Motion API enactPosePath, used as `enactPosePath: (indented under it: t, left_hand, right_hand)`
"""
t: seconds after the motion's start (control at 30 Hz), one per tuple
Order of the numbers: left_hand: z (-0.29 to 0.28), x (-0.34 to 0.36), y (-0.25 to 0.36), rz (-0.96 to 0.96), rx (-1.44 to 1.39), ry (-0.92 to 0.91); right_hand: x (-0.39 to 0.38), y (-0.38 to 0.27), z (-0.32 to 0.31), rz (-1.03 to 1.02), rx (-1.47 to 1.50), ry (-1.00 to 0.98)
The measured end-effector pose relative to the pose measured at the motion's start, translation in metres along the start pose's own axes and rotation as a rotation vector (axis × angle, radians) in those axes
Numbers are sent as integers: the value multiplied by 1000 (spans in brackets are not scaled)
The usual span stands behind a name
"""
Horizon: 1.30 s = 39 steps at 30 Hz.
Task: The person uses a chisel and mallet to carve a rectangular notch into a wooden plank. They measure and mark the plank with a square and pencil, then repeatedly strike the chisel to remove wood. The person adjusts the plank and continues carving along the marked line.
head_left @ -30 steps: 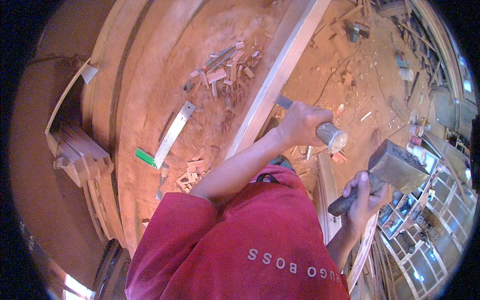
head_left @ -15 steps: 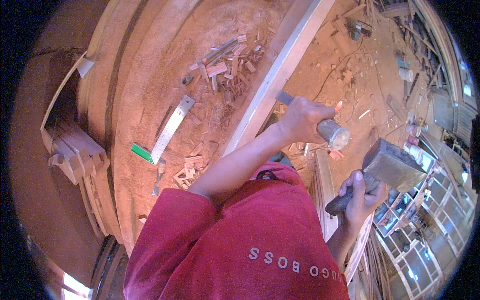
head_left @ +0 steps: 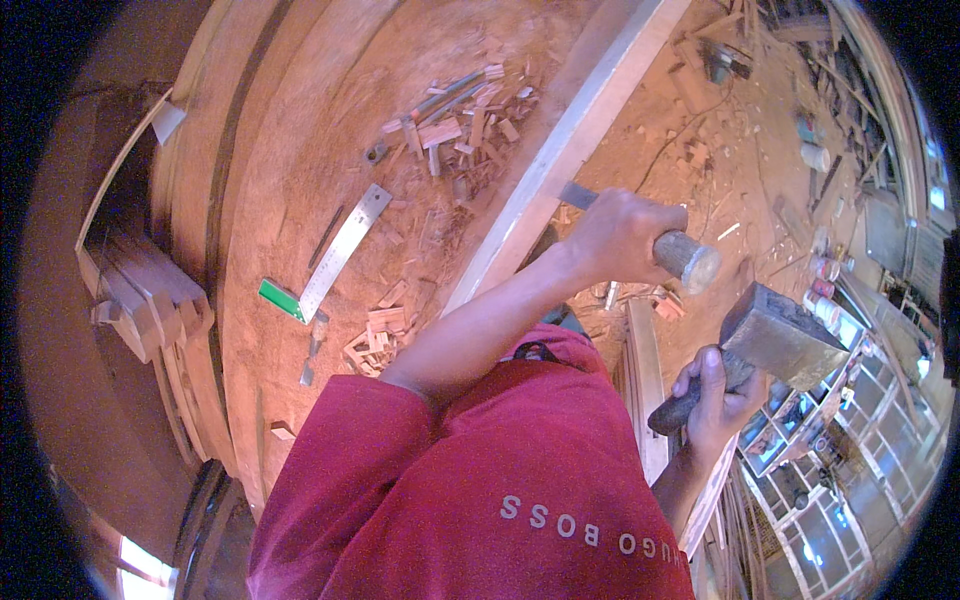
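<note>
My left hand (head_left: 622, 238) is wrapped round the handle of a chisel (head_left: 690, 262), whose flat blade points toward the side of a long wooden beam (head_left: 530, 190). The blade tip is at the beam's edge; whether it touches cannot be made out. My right hand (head_left: 722, 402) grips a mallet (head_left: 786, 338) with a big block-shaped head and a short dark handle. The mallet is held up to the right of the chisel, apart from its handle end.
Beyond the beam, a try square (head_left: 346, 250) with a green stock lies on a dusty wooden surface. Near it are another chisel (head_left: 312, 350), offcuts (head_left: 380, 335) and a heap of wood scraps (head_left: 440, 130). Stacked timber (head_left: 150, 300) stands far left; a power tool (head_left: 722, 60) lies far right.
My left hand has shifted slightly right with the chisel, its handle end swinging a little up and right. The mallet has hardly moved. The whole view has shifted slightly.
</note>
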State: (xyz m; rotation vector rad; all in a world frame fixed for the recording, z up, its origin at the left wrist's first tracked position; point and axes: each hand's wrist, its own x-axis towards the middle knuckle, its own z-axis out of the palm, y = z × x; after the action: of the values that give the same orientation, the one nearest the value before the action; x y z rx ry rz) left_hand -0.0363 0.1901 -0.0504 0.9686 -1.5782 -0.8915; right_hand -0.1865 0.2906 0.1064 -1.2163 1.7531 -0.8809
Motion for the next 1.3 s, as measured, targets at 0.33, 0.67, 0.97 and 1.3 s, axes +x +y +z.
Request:
enactPosePath:
  t: [0.33, 0.67, 0.97, 1.3]
  left_hand:
    - [-3, -9, -1, 49, -67, -33]
    - [0, -2, -1, -16, -81, 13]
    - [-6, -10, -3, 47, -112, 0]
    - [-9, -5, -5, 9, -111, 3]
  right_hand:
    - [3, -1, 2, 37, -28, 12]
    - [0, -7, 5, -10, -48, 0]
    - [0, -8, 0, -42, -77, -58]
    - [1, -11, 8, -66, -66, -18]
